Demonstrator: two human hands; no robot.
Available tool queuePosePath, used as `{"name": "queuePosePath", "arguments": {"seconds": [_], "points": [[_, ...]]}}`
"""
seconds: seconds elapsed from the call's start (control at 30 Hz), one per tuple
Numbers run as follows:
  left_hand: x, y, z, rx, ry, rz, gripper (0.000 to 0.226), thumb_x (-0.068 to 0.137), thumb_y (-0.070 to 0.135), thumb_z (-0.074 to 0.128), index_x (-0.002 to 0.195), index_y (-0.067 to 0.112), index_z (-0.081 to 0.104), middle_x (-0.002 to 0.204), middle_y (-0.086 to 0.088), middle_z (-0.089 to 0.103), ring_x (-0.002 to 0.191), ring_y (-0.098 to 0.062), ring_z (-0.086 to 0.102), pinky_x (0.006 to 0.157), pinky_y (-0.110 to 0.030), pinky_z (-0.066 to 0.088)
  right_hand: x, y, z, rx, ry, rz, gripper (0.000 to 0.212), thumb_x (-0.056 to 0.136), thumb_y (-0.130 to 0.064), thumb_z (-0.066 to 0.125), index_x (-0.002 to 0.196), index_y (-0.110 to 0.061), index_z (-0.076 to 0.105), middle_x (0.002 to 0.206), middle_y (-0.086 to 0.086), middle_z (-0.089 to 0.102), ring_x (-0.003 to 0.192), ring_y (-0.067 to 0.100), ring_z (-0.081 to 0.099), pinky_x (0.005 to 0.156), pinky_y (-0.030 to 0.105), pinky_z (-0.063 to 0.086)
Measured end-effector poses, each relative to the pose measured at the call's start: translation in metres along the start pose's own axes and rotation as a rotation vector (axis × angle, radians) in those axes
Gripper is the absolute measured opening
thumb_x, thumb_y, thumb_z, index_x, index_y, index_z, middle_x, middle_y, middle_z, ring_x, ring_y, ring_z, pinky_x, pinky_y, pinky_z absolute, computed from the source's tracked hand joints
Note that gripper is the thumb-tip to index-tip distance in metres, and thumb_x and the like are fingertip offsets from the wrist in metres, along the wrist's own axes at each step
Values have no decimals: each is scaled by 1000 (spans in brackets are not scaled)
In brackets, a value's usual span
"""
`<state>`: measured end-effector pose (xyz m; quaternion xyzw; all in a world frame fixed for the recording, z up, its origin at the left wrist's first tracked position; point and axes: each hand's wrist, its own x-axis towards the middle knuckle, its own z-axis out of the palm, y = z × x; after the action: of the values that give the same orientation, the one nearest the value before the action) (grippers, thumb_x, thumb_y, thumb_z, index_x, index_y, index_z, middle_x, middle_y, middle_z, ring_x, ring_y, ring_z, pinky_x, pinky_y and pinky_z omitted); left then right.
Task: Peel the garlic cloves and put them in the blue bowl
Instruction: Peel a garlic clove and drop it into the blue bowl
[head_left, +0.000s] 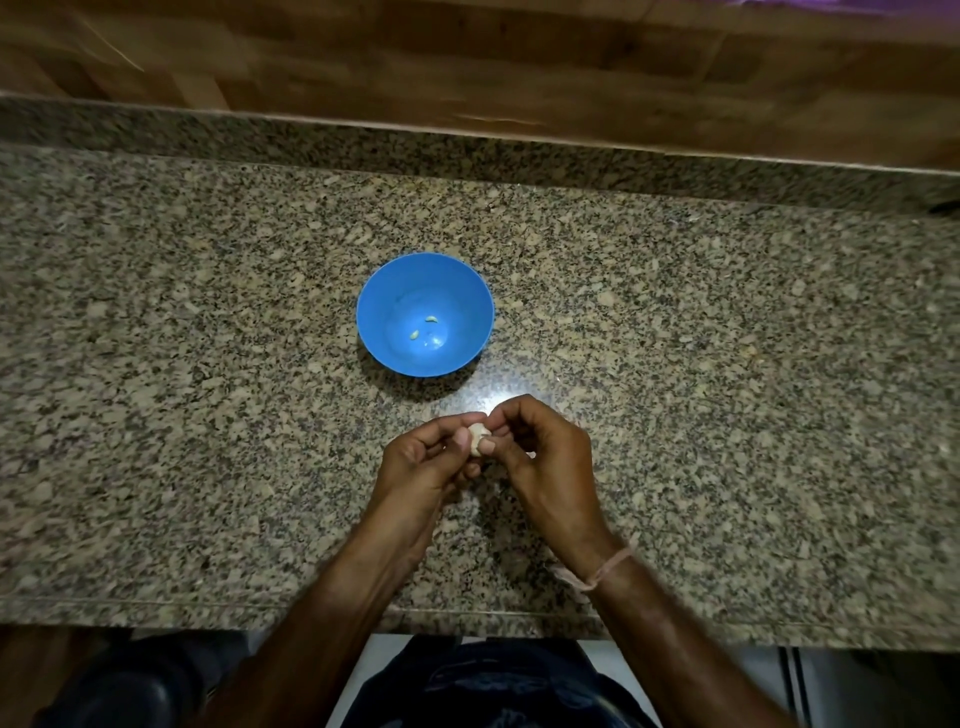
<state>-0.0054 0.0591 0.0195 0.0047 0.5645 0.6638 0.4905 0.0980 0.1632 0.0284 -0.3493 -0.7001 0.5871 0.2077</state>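
Peeling is under way: the left hand (423, 457) and right hand (540, 447) both pinch the garlic (477, 435) just near of the bowl (384, 291), so next comes stripping skin.

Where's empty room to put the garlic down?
The speckled granite counter is bare left and right of the round blue plastic bowl. Crowded: the middle, where left hand and right hand pinch the pale garlic.
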Motion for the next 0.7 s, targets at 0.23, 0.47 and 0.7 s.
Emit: {"name": "queuePosePath", "arguments": {"seconds": [0.23, 0.47, 0.7], "points": [[7, -13, -8, 64, 34, -13, 17, 99, 9, 64, 111, 7, 75, 113, -18, 76, 121, -51, 61, 81, -34, 51, -1, 8, 1, -39, -70, 31, 16, 88, 2, 77, 89, -10, 67, 79, 8, 68, 69, 4, 60, 62, 15, 49], [3, -16, -4, 45, 76, -29, 15, 97, 16, 67, 109, 11, 75, 107, -17, 78, 99, -36, 64, 79, -34, 49, -8, 16, 7, -29, 25, 41, 14, 91, 0, 75, 95, -13, 72, 82, 4, 71, 74, 5, 66, 63, 17, 52], [4, -18, -1, 154, 125, 11, 15, 99, 12, 67, 111, 14, 73, 102, -10, 79, 91, -26, 71, 83, -41, 57, -10, 30, 7, -76, 55, -9, 7, 97, -10, 71, 96, -17, 69, 86, -6, 72, 78, 16, 70, 67, 39, 59]]}}
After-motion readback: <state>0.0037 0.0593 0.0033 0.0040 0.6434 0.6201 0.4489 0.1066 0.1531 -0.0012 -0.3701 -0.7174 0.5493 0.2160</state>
